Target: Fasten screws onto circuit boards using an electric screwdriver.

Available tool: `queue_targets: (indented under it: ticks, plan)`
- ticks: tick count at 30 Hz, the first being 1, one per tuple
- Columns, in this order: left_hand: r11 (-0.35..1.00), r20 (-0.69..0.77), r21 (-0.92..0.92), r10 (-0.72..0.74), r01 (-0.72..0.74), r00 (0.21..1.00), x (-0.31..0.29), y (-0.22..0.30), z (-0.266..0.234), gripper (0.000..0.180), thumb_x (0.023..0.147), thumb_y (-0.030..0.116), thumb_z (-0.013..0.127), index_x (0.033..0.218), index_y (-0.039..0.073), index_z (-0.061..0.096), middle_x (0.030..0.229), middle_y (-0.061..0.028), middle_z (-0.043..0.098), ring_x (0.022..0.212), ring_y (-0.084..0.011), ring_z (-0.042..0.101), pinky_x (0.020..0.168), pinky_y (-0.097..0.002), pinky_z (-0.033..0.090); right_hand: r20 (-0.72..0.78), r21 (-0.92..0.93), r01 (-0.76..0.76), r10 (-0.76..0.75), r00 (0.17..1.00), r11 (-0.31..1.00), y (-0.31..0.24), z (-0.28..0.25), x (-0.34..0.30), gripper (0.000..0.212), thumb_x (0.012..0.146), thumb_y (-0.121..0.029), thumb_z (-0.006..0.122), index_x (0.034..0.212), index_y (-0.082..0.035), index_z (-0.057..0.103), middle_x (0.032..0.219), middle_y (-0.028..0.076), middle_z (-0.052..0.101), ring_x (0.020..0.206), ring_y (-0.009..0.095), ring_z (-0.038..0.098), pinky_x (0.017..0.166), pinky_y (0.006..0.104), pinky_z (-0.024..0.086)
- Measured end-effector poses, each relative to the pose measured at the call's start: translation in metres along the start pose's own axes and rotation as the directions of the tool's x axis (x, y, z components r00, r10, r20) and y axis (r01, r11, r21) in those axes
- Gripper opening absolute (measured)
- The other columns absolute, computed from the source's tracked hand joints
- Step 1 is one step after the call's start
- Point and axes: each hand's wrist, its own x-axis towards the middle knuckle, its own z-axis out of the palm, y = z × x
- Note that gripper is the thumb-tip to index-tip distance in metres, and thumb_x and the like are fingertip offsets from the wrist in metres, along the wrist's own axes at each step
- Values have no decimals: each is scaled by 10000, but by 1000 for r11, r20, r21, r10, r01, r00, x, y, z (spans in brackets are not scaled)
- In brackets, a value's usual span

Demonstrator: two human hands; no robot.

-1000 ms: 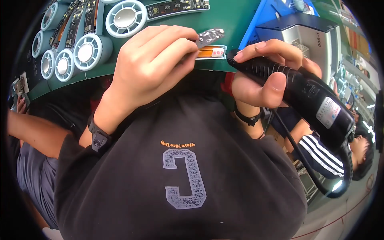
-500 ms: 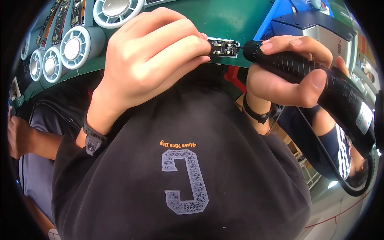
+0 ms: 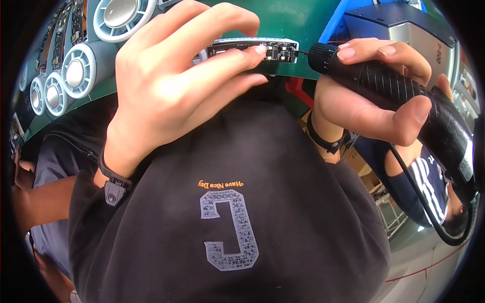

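My left hand steadies a narrow light-blue housing at the table's near edge. A black circuit board with small pale components lies in it. One fingertip presses on the board, another finger curls over the far side, and a lower finger stands apart. My right hand is wrapped round a black electric screwdriver, held almost level with its thumb lifted off. The thin bit points left and meets the right end of the board; whether it sits in a screw is too small to tell.
Several light-blue units with round, ribbed fan-like ends line the green table at left. A grey and black box stands at right beside a blue edge. A cable loops from the screwdriver. Other people sit on both sides.
My left hand has shifted left and loosened, with its fingers spread so more of the board shows. The screwdriver stays at the board's right end, with more of its bit visible.
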Motion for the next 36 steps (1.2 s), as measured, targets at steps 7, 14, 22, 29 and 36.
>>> queue_targets:
  ticks: [7,14,22,29,36]
  plan:
    - [999,45,27,-30,29,999,-6,-11,-10,414,635,33,928,1029,22,801,937,-86,743,779,-242,695,666,-325,556,113,-254,54,-26,993,966,-13,16,-3,577,1071,-455,456,1443,-37,319,846,266,591,443,310,564,375,377,504]
    - [996,-3,19,-83,83,997,-11,-20,-11,556,671,26,950,1189,-15,752,999,-100,784,785,-219,725,673,-315,558,142,-72,84,-73,987,994,-24,28,7,566,1065,-517,477,1400,-72,377,879,201,570,490,268,549,432,373,480]
    - [994,22,-6,-113,113,993,-9,-16,-14,568,681,23,947,1208,-22,740,1018,-97,789,787,-214,735,694,-310,563,220,174,98,-135,966,980,-61,34,20,570,1053,-613,497,1322,-111,472,923,85,542,567,196,536,531,366,458]
    - [989,-64,-102,-113,107,992,-5,-2,-15,500,693,7,927,1162,-4,751,985,-89,767,802,-223,734,703,-316,565,306,170,0,-53,950,985,-29,-23,29,542,1042,-612,535,1292,-133,495,964,54,538,581,186,516,570,340,428]
    - [988,-152,-155,-40,16,988,1,-2,-3,477,701,6,909,1150,6,748,960,-92,748,795,-237,730,698,-324,565,265,226,34,-95,959,974,-18,-35,14,543,1035,-599,564,1307,-134,490,960,68,541,577,209,533,535,370,448]
